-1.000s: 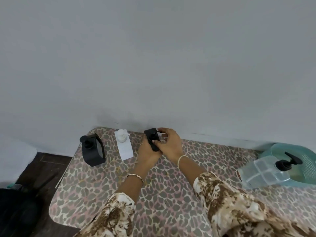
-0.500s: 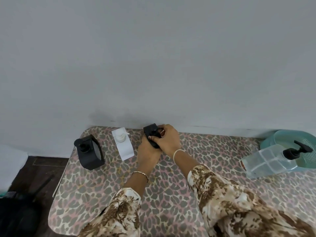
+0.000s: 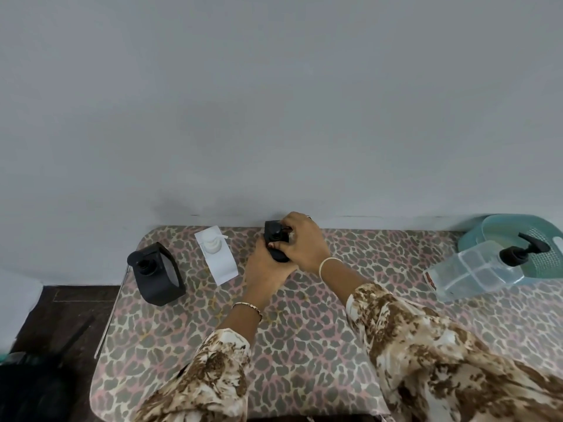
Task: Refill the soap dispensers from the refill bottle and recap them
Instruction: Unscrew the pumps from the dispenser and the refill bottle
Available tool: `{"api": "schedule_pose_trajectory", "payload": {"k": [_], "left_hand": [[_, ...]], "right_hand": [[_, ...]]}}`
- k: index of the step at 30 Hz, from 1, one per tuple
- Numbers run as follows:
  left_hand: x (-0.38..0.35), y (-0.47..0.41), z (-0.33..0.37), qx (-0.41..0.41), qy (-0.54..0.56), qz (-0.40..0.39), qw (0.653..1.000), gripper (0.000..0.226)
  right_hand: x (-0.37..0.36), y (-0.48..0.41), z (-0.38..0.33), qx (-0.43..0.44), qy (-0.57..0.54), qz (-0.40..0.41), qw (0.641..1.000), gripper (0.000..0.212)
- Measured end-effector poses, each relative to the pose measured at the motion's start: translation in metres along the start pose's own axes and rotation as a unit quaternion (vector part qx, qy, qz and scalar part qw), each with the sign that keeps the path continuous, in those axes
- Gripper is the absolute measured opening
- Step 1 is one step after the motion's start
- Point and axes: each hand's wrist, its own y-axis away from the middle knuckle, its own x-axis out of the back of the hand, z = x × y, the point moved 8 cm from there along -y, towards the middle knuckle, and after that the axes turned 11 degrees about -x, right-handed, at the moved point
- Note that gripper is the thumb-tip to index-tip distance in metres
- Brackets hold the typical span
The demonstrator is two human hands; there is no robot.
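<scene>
Gripping small black dispenser [image 3: 273,235] at rear edge of bench [image 3: 304,336], near wall. Left hand [image 3: 266,271] wraps its body; right hand [image 3: 304,245] fingers [image 3: 294,222] curl over its pump top. Second black dispenser [image 3: 158,277] and white dispenser [image 3: 218,258] stand upright to the left. Clear pump bottle [image 3: 472,271] lies at far right, pump end over teal basket [image 3: 545,260].

No readable text, label or number on anything here.

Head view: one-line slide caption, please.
Left hand and right hand grip a black dispenser on the table; white dispenser and second black dispenser stand to its left.
</scene>
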Motion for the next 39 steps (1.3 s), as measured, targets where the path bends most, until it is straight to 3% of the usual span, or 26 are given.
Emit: {"api": "schedule_pose_trajectory", "payload": {"k": [7,15,18,25,29,33,37,39], "left_hand": [[-0.008,-0.004,0.006,-0.034,-0.009,-0.028,0.999,0.068],[-0.021,-0.004,0.013,-0.074,0.026,-0.049,0.996,0.054],[-0.023,-0.001,0.01,-0.079,0.029,-0.011,0.996,0.048],[-0.033,0.008,-0.006,-0.124,0.067,0.093,0.986,0.04],[-0.035,0.005,-0.019,-0.139,0.078,0.141,0.977,0.043],[-0.035,0.001,-0.018,-0.189,0.123,0.146,0.963,0.05],[-0.048,0.0,-0.003,-0.264,0.143,0.12,0.946,0.05],[-0.059,0.003,0.009,-0.296,0.147,0.105,0.938,0.048]], "right_hand": [[0.006,0.004,0.015,-0.016,-0.024,-0.024,0.999,0.036],[0.021,0.003,0.037,-0.023,-0.067,-0.058,0.996,0.039],[0.029,0.006,0.044,-0.045,-0.132,-0.012,0.99,0.043],[0.018,0.014,0.055,-0.05,-0.136,0.106,0.984,0.04],[0.019,0.014,0.055,-0.002,-0.189,0.09,0.978,0.034],[0.021,0.011,0.058,0.058,-0.208,0.075,0.974,0.038],[0.03,0.012,0.069,0.066,-0.15,0.151,0.975,0.052],[0.039,0.017,0.079,0.066,-0.173,0.171,0.968,0.056]]}}
